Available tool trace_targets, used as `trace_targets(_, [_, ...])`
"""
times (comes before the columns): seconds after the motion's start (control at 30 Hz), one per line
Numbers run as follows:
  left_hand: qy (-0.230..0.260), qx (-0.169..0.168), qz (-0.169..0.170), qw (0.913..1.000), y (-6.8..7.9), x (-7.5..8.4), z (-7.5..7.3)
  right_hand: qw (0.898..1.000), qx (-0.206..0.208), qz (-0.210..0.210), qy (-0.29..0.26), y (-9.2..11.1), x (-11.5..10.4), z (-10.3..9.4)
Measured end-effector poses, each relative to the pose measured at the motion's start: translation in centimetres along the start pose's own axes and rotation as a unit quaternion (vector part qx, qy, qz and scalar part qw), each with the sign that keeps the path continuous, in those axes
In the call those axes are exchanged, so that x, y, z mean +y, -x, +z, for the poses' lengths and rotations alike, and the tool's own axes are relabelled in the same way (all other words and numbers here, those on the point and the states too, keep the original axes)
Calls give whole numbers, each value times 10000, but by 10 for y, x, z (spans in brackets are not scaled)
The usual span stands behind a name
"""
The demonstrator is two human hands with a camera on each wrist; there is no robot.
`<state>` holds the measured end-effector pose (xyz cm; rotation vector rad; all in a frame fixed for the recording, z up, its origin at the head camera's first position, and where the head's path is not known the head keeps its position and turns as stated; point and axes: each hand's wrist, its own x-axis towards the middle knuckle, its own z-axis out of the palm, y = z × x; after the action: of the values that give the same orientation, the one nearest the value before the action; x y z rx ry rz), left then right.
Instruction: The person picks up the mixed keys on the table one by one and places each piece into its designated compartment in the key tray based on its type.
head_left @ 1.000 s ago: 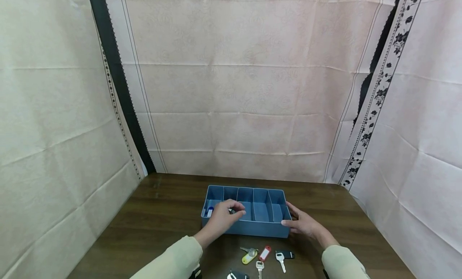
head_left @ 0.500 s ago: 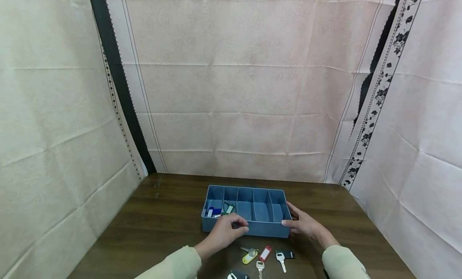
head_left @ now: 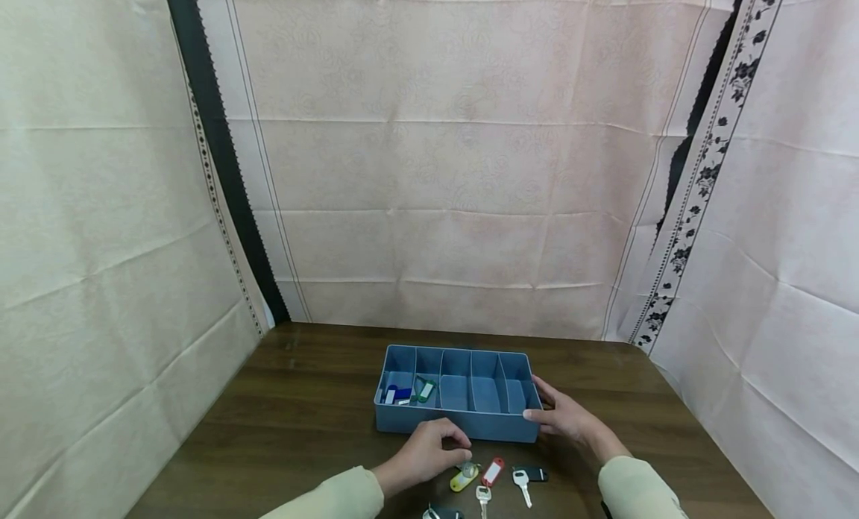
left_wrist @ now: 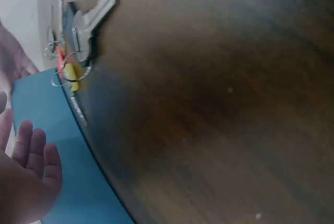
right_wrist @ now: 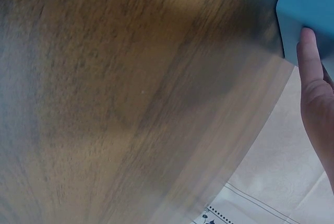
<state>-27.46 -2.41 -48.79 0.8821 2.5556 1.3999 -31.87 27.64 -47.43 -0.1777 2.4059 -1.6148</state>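
A blue compartment box (head_left: 463,426) stands on the table. My right hand (head_left: 567,416) holds its right end, thumb on the front wall and fingers along the side; in the right wrist view one finger (right_wrist: 309,54) lies against the box. My left hand (head_left: 432,452) hovers in front of the box with nothing in its loosely bent fingers. Just right of its fingertips lies a key with a yellow tag (head_left: 464,477), partly hidden by the hand. Beside it are a red tag (head_left: 493,471) with a key (head_left: 483,494) and a key (head_left: 521,483) with a black tag (head_left: 537,473).
Blue tags (head_left: 391,394) lie in the box's leftmost compartment and a green tag (head_left: 426,390) in the one beside it. Another dark tag (head_left: 446,514) with a key lies at the bottom edge of the head view. Cloth (head_left: 456,168) hangs behind the brown table (head_left: 302,400).
My left hand has come out from over the box and moved down and right toward the yellow tag, uncovering the green tag. My right hand has stayed on the box.
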Motion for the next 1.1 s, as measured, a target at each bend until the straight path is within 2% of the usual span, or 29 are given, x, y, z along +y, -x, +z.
trace_targets(0.27, [-181, -262, -188, 9993, -6, -7, 9, 9999, 73, 109, -49, 0, -1, 1])
trace_targets(0.7, [-669, -323, 58, 9972, -15, -18, 22, 9999, 97, 11, -70, 0, 2, 2])
trace_targets(0.97, [-598, -496, -46, 9970, -20, -21, 28, 10000, 74, 0, -57, 0, 2, 1])
trace_targets(1.1, [-644, -469, -51, 9968, -21, -22, 29, 9999, 65, -3, -76, 0, 2, 1])
